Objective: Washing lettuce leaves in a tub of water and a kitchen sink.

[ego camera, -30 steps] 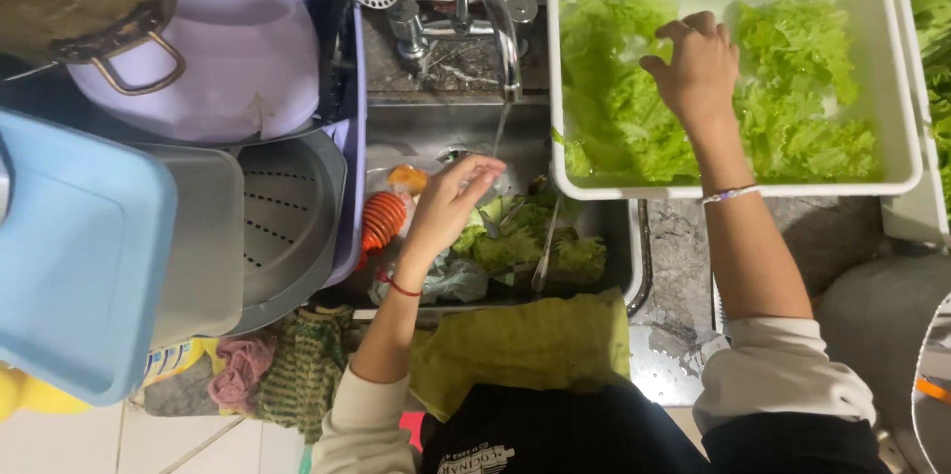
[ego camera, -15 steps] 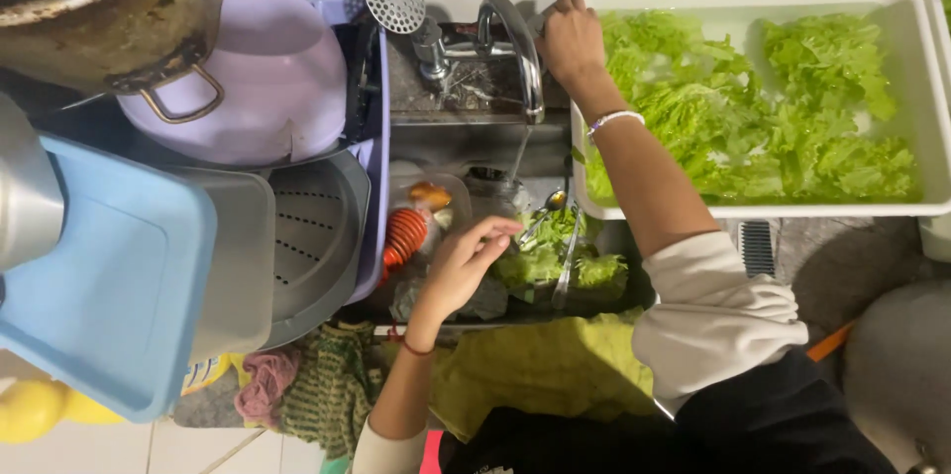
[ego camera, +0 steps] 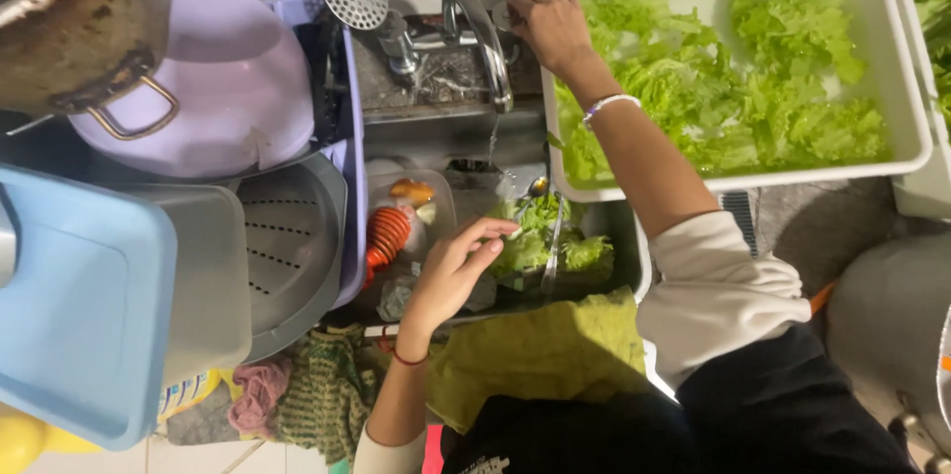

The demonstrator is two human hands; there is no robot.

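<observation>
Right hand [ego camera: 551,26], fingers curled on the tap handle [ego camera: 503,14], at 12 o'clock. Left hand [ego camera: 451,271], fingers loose and spread, tips touching lettuce [ego camera: 555,246] in the sink [ego camera: 622,236], centre. White tub [ego camera: 897,88] of leaves at 2 o'clock.

The left hand [ego camera: 454,271] hangs near, fingers loosely curled and spread. The right hand [ego camera: 550,23] reaches far, arm extended, fingers bent.

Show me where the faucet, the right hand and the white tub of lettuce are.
faucet [ego camera: 485,33]: head view, on the curved spout.
right hand [ego camera: 550,23]: head view, on its back.
white tub [ego camera: 733,180]: head view, on the near rim.
</observation>
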